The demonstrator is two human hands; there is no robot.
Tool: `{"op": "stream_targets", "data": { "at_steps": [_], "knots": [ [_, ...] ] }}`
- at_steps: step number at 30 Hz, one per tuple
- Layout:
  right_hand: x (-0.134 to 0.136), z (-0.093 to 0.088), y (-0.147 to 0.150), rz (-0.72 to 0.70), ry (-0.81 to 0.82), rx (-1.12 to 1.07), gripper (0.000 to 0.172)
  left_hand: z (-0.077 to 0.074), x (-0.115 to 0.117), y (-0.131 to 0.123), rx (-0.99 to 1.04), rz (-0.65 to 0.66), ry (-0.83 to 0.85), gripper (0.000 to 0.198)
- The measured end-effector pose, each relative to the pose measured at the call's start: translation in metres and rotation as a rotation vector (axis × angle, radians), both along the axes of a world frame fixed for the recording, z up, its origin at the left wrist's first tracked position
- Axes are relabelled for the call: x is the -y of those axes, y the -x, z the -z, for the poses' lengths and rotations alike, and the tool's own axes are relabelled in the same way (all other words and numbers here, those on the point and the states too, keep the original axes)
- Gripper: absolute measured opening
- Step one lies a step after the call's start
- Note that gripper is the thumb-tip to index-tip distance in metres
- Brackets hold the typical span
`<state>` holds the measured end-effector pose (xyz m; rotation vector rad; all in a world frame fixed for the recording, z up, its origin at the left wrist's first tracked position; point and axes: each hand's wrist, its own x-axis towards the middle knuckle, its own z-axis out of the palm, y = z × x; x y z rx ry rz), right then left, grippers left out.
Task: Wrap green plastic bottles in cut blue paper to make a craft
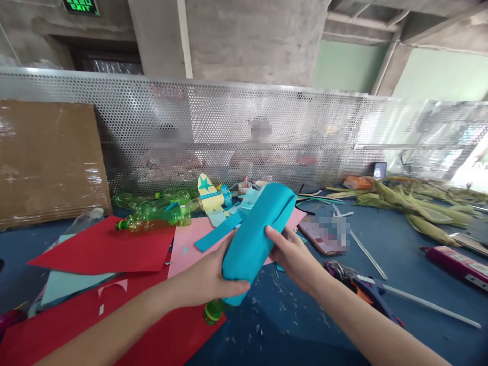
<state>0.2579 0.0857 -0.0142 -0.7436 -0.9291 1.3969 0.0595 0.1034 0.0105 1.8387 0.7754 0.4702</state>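
Observation:
A sheet of bright blue paper (pixel 259 231), rolled into a loose tube, is held tilted above the table. My left hand (pixel 224 277) wraps around its lower left side, thumb across the front. From the right, my right hand (pixel 287 249) grips it with the thumb pressed near the overlapping edge. Just below the roll shows a green bottle end (pixel 212 311); whether that bottle sits inside the paper or behind it, I cannot tell. A loose blue paper strip (pixel 221 231) lies just left of the roll.
Red paper sheets (pixel 114 249) and a pink sheet (pixel 186 239) lie left. Green plastic bottles (pixel 152 213) and a yellow paper rocket (pixel 209 195) stand behind. At right are a phone (pixel 322 236), a glue gun (pixel 362 290), white sticks (pixel 430 305) and corn husks (pixel 412 203). A perforated metal screen (pixel 229 112) borders the back.

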Motion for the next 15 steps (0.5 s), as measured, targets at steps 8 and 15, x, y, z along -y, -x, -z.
{"op": "stream_targets", "data": {
  "at_steps": [8,15],
  "knots": [
    [-0.006,0.007,0.005,0.117,0.001,-0.033,0.044,-0.001,-0.010,-0.002,-0.001,0.030,-0.044,0.091],
    [-0.008,0.012,0.004,0.028,0.155,-0.040,0.047,0.003,-0.015,-0.006,0.102,0.105,0.317,0.078]
  ]
}}
